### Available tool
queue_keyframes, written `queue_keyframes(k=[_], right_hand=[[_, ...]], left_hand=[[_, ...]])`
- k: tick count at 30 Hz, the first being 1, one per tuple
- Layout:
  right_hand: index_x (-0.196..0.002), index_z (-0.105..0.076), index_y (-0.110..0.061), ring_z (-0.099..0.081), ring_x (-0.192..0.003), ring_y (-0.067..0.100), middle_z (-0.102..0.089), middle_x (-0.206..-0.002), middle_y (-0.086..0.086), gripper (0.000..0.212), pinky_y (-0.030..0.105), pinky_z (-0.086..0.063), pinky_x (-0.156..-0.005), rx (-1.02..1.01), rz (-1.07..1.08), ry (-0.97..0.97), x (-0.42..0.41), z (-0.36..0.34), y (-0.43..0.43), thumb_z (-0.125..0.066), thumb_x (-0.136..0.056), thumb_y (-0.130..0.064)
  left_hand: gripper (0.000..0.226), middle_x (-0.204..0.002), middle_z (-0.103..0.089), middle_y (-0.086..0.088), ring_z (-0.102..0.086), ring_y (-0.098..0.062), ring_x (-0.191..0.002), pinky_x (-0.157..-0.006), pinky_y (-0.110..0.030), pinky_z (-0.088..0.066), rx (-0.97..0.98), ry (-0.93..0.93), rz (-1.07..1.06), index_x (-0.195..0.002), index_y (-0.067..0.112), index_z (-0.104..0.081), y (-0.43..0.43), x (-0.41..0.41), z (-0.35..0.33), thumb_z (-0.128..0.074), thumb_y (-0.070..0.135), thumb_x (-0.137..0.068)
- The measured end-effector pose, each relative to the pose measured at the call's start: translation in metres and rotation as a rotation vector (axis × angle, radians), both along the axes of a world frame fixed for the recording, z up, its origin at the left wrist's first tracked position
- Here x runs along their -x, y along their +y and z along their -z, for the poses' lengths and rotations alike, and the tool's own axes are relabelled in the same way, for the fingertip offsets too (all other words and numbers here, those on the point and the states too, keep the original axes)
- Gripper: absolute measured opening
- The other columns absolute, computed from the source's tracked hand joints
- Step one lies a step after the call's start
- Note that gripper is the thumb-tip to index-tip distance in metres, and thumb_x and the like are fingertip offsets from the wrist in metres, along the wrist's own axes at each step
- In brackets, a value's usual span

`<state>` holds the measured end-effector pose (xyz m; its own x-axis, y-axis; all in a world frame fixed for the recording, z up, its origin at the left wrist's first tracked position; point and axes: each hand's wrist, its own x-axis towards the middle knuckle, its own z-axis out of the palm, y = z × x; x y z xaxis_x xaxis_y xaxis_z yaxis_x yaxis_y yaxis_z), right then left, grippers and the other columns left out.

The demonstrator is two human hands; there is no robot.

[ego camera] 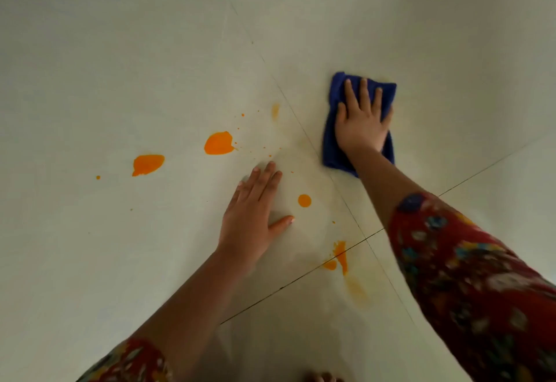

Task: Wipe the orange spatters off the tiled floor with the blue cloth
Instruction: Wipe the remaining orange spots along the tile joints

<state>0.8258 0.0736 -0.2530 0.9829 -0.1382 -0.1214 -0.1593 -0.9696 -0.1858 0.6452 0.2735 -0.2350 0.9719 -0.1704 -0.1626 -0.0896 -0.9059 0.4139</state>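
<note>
Pressing the right hand [361, 128] flat on top of the blue cloth [332, 152], fingers straight and spread, none curling round the fabric; pinning the cloth, folded into a rough oblong, to the tiled floor [120, 50] just right of a diagonal grout line [288, 106], well apart from the big blots; resting the left hand [249, 222] palm-down on bare tile, fingers straight and close together, thumb sticking out to the right, grasping nothing; marking the tile left of that line, orange spatters [219, 143], the largest blot lying beyond the left fingertips; sitting further left, a second blot [148, 164]; lying just right of the left thumb, a round dot [304, 200]; straddling a crossing grout line nearer the body, a ragged streak [341, 253] trailing into a faint yellowish stain; fading near the diagonal line, a pale smudge [275, 110]; scattering tiny specks around the blots; covering the right forearm, a red flowered sleeve [481, 285].
</note>
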Motion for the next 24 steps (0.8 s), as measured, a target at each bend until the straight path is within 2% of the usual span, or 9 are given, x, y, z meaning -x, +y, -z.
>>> queue_keyframes(k=[2, 5, 8, 10, 13, 15, 19, 20, 24], right_hand=[[-0.154, -0.012, -0.036, -0.001, -0.151, 0.026, -0.005, -0.164, -0.005, 0.054, 0.054, 0.0, -0.119, -0.02, -0.094, 0.007, -0.015, 0.0, 0.043, -0.024, -0.102, -0.043], [-0.153, -0.018, -0.036, -0.008, -0.15, 0.025, -0.011, -0.163, -0.006, 0.052, 0.05, -0.004, -0.117, 0.01, -0.497, -0.023, 0.009, -0.001, 0.094, -0.027, -0.102, -0.041], [-0.152, -0.022, -0.039, -0.012, -0.15, 0.02, -0.017, -0.162, -0.01, 0.051, 0.048, -0.009, -0.118, 0.022, -0.804, -0.028, 0.051, 0.005, 0.073, -0.025, -0.101, -0.044], [-0.151, -0.024, -0.039, -0.014, -0.15, 0.019, -0.019, -0.161, -0.011, 0.052, 0.05, -0.012, -0.117, 0.019, -0.728, -0.054, 0.042, 0.007, 0.041, -0.023, -0.099, -0.047], [-0.153, -0.015, -0.039, -0.004, -0.151, 0.021, -0.009, -0.163, -0.01, 0.051, 0.051, -0.005, -0.12, 0.015, -0.405, -0.023, 0.015, 0.003, 0.026, -0.022, -0.102, -0.045], [-0.153, -0.016, -0.038, -0.004, -0.151, 0.023, -0.009, -0.163, -0.008, 0.052, 0.054, -0.005, -0.119, 0.026, -0.418, -0.032, 0.022, 0.001, 0.045, -0.021, -0.101, -0.043], [-0.152, -0.018, -0.04, -0.003, -0.15, 0.016, -0.012, -0.162, -0.011, 0.052, 0.048, -0.006, -0.118, 0.049, -1.043, -0.022, 0.051, 0.007, 0.032, -0.018, -0.1, -0.046], [-0.152, -0.019, -0.041, -0.005, -0.15, 0.016, -0.013, -0.162, -0.012, 0.051, 0.049, -0.007, -0.119, 0.043, -1.019, -0.037, 0.042, 0.008, 0.022, -0.019, -0.101, -0.046], [-0.153, -0.014, -0.039, -0.003, -0.151, 0.022, -0.007, -0.164, -0.009, 0.051, 0.053, -0.005, -0.119, 0.028, -0.394, -0.015, 0.014, 0.001, 0.018, -0.021, -0.102, -0.043]], left_hand=[[0.088, -0.162, -0.002, 0.007, -0.004, -0.011, -0.149, -0.121, -0.033, -0.013, -0.002, 0.001, -0.033, -0.154, 0.021, -0.012, -0.002, 0.003, 0.0, -0.053, 0.06, -0.086], [0.098, -0.162, 0.001, 0.004, -0.003, -0.014, -0.149, -0.119, -0.031, -0.012, -0.016, 0.013, -0.137, -0.154, 0.019, -0.005, -0.001, 0.01, -0.002, -0.054, 0.065, -0.083], [0.106, -0.162, 0.001, 0.001, 0.0, -0.016, -0.149, -0.117, -0.031, -0.007, -0.051, 0.042, -0.158, -0.154, 0.018, -0.001, 0.01, 0.022, 0.0, -0.047, 0.073, -0.077], [0.109, -0.162, 0.002, 0.0, 0.002, -0.016, -0.149, -0.118, -0.031, -0.004, -0.06, 0.071, -0.132, -0.154, 0.017, 0.0, 0.017, 0.033, 0.003, -0.04, 0.078, -0.073], [0.109, -0.161, 0.014, 0.001, 0.014, -0.014, -0.148, -0.12, -0.032, 0.004, -0.078, 0.089, -0.091, -0.154, 0.017, 0.007, 0.019, 0.042, 0.008, -0.029, 0.081, -0.072], [0.109, -0.158, 0.022, 0.004, 0.02, -0.013, -0.146, -0.118, -0.032, 0.009, -0.067, 0.097, -0.094, -0.153, 0.018, 0.011, 0.018, 0.042, 0.01, -0.025, 0.081, -0.071], [0.109, -0.155, 0.028, 0.005, 0.024, -0.011, -0.144, -0.117, -0.032, 0.012, -0.073, 0.106, -0.085, -0.151, 0.019, 0.015, 0.018, 0.041, 0.01, -0.022, 0.082, -0.071], [0.109, -0.155, 0.029, 0.005, 0.025, -0.012, -0.143, -0.117, -0.032, 0.013, -0.078, 0.112, -0.078, -0.151, 0.019, 0.016, 0.018, 0.041, 0.01, -0.022, 0.082, -0.071], [0.108, -0.152, 0.035, 0.007, 0.031, -0.011, -0.141, -0.113, -0.028, 0.021, -0.093, 0.118, -0.075, -0.15, 0.02, 0.02, 0.018, 0.041, 0.01, -0.019, 0.083, -0.071]])
